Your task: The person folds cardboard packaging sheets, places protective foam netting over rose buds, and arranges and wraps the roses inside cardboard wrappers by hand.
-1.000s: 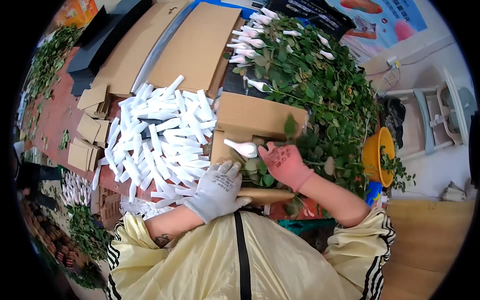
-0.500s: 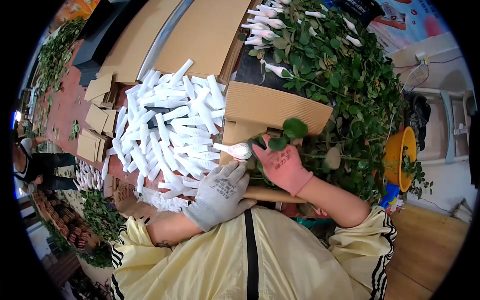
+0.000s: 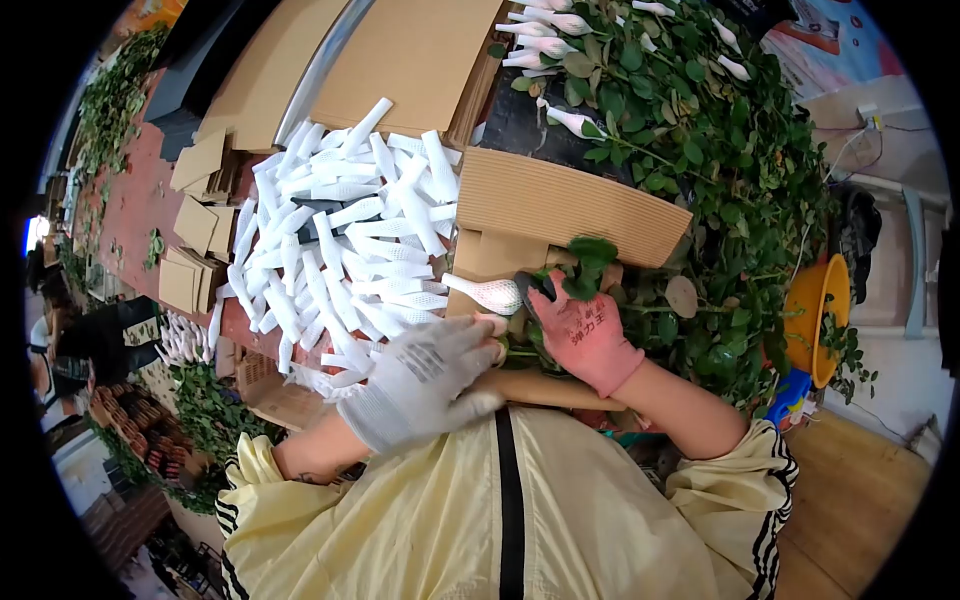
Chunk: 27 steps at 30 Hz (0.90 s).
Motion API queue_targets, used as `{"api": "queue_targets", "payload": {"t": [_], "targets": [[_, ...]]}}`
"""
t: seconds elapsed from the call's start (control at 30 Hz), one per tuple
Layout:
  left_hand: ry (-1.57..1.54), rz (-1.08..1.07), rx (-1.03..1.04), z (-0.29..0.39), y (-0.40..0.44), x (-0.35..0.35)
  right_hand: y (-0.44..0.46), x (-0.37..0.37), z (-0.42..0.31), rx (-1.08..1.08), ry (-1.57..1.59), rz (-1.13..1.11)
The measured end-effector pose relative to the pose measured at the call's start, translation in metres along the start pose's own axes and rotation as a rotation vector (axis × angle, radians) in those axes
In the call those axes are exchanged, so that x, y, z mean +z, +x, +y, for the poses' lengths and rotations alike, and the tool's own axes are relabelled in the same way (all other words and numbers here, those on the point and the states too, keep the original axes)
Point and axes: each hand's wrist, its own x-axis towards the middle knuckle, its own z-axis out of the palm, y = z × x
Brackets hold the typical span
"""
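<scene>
My right hand (image 3: 585, 335), in a pinkish-red glove with dark fingertips, pinches a rose (image 3: 485, 293) just below its head, near a few green leaves. White foam netting covers the bud, which points left over brown cardboard. My left hand (image 3: 425, 370), gloved in pale grey, lies palm down just below the bud, fingers stretched out and thumb apart. Under its fingertips the view is partly hidden. Behind the rose stands a bent sheet of corrugated cardboard (image 3: 570, 207). To the left spreads a heap of white net sleeves (image 3: 345, 240).
Leafy rose stems (image 3: 730, 200) fill the right, with more netted roses (image 3: 545, 45) at the back. Flat cardboard sheets (image 3: 400, 70) and small cardboard pieces (image 3: 190, 275) lie left. A yellow bucket (image 3: 830, 320) stands right. Another person (image 3: 100, 340) is at far left.
My left hand has shifted slightly left and down, its thumb and fingers more spread. My right hand still holds the rose, tilted a little more. The whole view has shifted slightly.
</scene>
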Motion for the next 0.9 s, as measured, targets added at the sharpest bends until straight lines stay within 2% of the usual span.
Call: {"api": "queue_targets", "payload": {"t": [0.07,0.13,0.17,0.23,0.43,0.5,0.53,0.57,0.6,0.67,0.8,0.83,0.9], "targets": [[-0.09,0.015,0.022,-0.018,0.009,-0.006,-0.001,0.001,-0.001,0.009,-0.021,-0.051],[0.035,0.338,-0.136,-0.041,0.021,-0.002,-0.002,0.001,-0.003,0.005,-0.044,-0.106],[0.038,0.345,-0.145,-0.05,0.024,0.005,0.0,0.0,-0.004,0.013,-0.024,-0.084],[0.167,0.192,-0.084,-0.067,0.029,0.018,0.003,-0.002,-0.004,0.025,0.015,-0.042],[0.236,0.201,-0.001,-0.083,0.029,0.012,0.002,0.014,0.0,0.044,0.072,0.041],[0.398,0.197,-0.026,-0.115,0.019,0.009,0.0,0.019,0.002,0.007,0.061,0.131],[0.381,0.209,-0.159,-0.119,0.01,-0.011,0.0,0.017,0.002,0.023,0.062,0.133],[0.206,0.251,-0.284,-0.134,0.001,-0.019,0.003,0.011,0.0,0.033,0.079,0.064],[0.287,0.21,-0.361,-0.132,-0.007,-0.03,0.005,0.003,-0.001,0.038,0.095,-0.006],[0.475,0.325,-0.248,-0.099,-0.007,-0.041,0.007,-0.005,-0.003,0.041,0.103,-0.077],[0.048,0.265,0.075,-0.038,-0.002,-0.032,0.003,0.006,-0.001,0.023,0.135,0.012],[0.049,0.277,0.065,-0.028,-0.001,-0.03,0.002,0.007,-0.001,0.049,0.192,0.033],[-0.219,0.143,0.203,-0.01,-0.001,-0.03,-0.001,0.013,0.001,0.044,0.207,0.061]]}}
